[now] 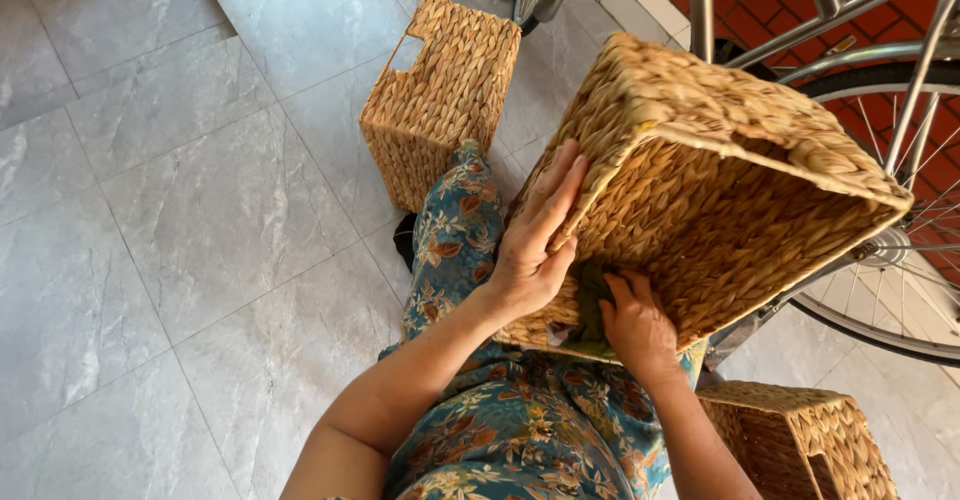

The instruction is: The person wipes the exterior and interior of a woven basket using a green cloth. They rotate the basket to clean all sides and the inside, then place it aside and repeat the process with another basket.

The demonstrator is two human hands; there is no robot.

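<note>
The large woven basket (700,175) is lying tipped on its side across the person's lap, over the floral garment (520,420); its open mouth is facing right and toward the camera, its closed base is pointing up and left; its long axis is running from the lap at lower left up to the rim at right. The left hand (530,250) is pressing flat against the basket's left outer wall, fingers spread wide and extended upward, gripping nothing; the right hand (635,325) is sitting under the lower edge of the basket, fingers curled onto a dark green cloth (590,300) held against the weave. The basket is thus lying between and above both hands. A second woven basket (440,100) is standing upside down on the grey tiled floor (180,210) just beyond the knee, its handle cut-out facing left; a third basket (800,440) is standing by the right forearm, mouth up. A bicycle wheel (900,210) is crowding the basket's rim on the right; open floor is lying to the left.
</note>
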